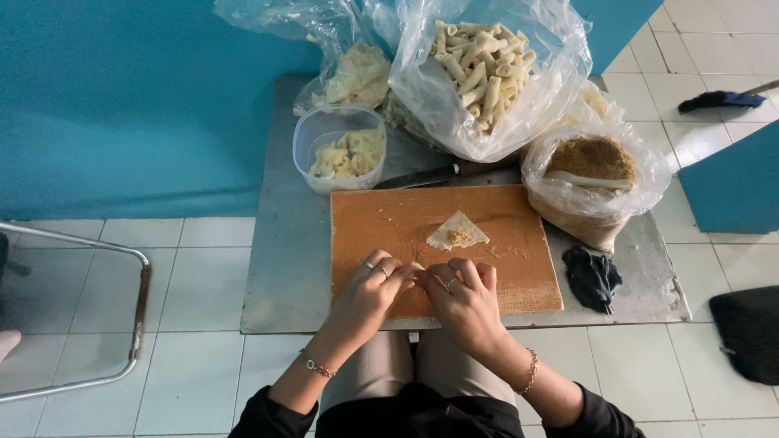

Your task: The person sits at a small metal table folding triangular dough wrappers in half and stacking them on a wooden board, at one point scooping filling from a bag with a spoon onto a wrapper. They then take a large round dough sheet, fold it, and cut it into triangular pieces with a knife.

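While fingers curl inward, left hand (369, 292) and right hand (464, 296) seemingly pinch something hidden.

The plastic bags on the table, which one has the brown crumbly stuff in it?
The bag on the right, beside the wooden board. It holds brown crumbs; the big bag at the back holds pale rolled sticks.

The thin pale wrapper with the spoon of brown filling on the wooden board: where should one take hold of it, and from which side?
Grip the thin pale wrapper at its bare near corner, coming from the person's side. It lies flat on the orange wooden board with the filling heaped mid-sheet, so the edges are free. The far side is crowded by the bag of brown crumbs and a knife.
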